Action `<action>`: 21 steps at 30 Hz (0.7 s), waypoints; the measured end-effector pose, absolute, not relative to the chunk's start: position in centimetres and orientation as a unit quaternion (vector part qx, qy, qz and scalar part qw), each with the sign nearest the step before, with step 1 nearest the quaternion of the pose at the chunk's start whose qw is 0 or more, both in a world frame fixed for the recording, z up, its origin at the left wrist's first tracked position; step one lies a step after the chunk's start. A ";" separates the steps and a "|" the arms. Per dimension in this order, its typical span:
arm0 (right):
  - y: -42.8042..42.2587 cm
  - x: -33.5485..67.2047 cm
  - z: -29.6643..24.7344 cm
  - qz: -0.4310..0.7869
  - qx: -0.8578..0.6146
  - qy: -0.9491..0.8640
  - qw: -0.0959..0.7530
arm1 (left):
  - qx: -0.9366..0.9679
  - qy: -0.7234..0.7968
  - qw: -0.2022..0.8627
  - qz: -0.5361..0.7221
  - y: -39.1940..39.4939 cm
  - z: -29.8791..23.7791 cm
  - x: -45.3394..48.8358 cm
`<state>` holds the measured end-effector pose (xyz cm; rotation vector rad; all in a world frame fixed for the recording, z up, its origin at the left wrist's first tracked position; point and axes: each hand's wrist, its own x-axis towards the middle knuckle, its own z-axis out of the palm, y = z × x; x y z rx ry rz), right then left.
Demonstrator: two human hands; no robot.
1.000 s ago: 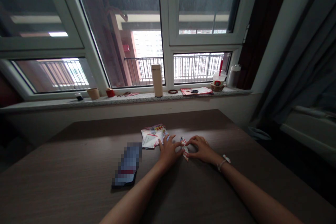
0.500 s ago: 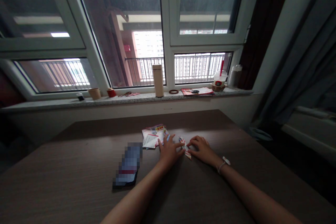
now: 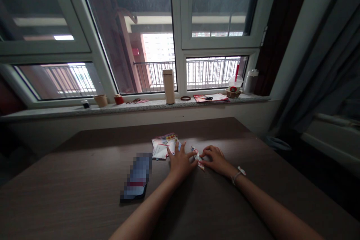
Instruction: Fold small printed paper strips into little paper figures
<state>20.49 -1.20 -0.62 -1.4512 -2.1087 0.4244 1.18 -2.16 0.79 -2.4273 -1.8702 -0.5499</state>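
A small folded strip of printed paper (image 3: 201, 166), white with red markings, lies on the brown table (image 3: 92, 180) between my hands. My left hand (image 3: 180, 162) has its thumb and index finger on the strip's left side, while its other fingers spread outward near a pile of printed papers (image 3: 160, 151). From the right, my right hand (image 3: 217, 160) pinches the strip with curled fingers. The fingertips cover the strip's middle. A bracelet (image 3: 238, 174) circles my right wrist.
Left of my left forearm lies a phone (image 3: 137, 180) with a blurred screen. Along the windowsill (image 3: 153, 105) stand a beige thermos (image 3: 169, 88), a paper cup (image 3: 100, 100), scissors (image 3: 208, 98) on red-and-white sheets, a drink cup with a red straw (image 3: 234, 83) and a grey bottle (image 3: 251, 82).
My left hand's outer fingers have lifted and spread slightly. Both hands stay at the paper strip, which has hardly moved.
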 end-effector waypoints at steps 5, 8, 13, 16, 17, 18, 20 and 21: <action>-1.2 20.5 -0.7 0.157 -0.537 -0.783 0.272 | -0.791 -0.581 0.042 -0.187 -2.4 0.4 1.2; -1.2 20.5 -0.5 0.157 -0.538 -0.784 0.268 | -0.794 -0.577 0.045 -0.189 -2.4 0.5 1.1; -1.3 20.4 -0.3 0.161 -0.541 -0.782 0.266 | -0.793 -0.578 0.047 -0.185 -2.5 0.7 1.1; -1.4 20.4 -0.2 0.165 -0.538 -0.783 0.264 | -0.786 -0.589 0.046 -0.181 -2.4 0.6 1.2; -1.4 20.4 -0.1 0.165 -0.537 -0.784 0.263 | -0.785 -0.591 0.045 -0.180 -2.3 0.5 1.2; -1.4 20.4 -0.1 0.165 -0.537 -0.785 0.262 | -0.784 -0.593 0.044 -0.179 -2.3 0.4 1.2; -1.4 20.4 -0.2 0.166 -0.539 -0.783 0.262 | -0.781 -0.597 0.035 -0.179 -2.2 0.3 1.1; -1.4 20.4 -0.2 0.166 -0.539 -0.783 0.262 | -0.780 -0.599 0.031 -0.180 -2.1 0.2 1.1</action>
